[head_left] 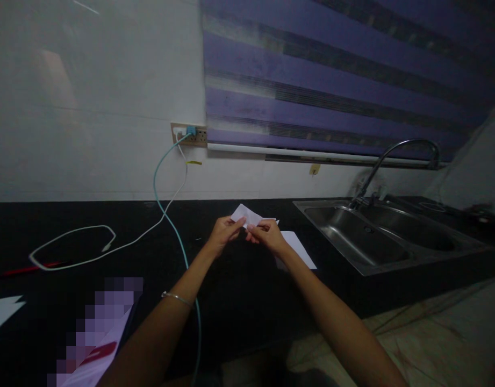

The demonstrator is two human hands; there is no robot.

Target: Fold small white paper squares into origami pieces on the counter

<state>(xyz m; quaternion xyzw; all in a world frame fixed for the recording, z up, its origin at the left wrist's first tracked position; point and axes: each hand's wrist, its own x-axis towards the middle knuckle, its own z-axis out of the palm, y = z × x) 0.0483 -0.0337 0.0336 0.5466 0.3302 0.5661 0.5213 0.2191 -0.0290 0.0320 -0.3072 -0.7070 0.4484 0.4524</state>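
Note:
Both of my hands hold a small folded piece of white paper [247,215] above the black counter [231,290]. My left hand [224,232] pinches its left side and my right hand [267,235] pinches its right side, fingers closed. A thin bracelet sits on my left wrist. Another white sheet [300,250] lies flat on the counter just under and right of my right hand.
A steel sink [376,236] with a curved tap [396,161] lies to the right. A white cable [90,250] and a teal cable [170,215] run from a wall socket [189,134] across the counter. Papers lie at the front left [1,312]. Purple blinds [331,80] hang behind.

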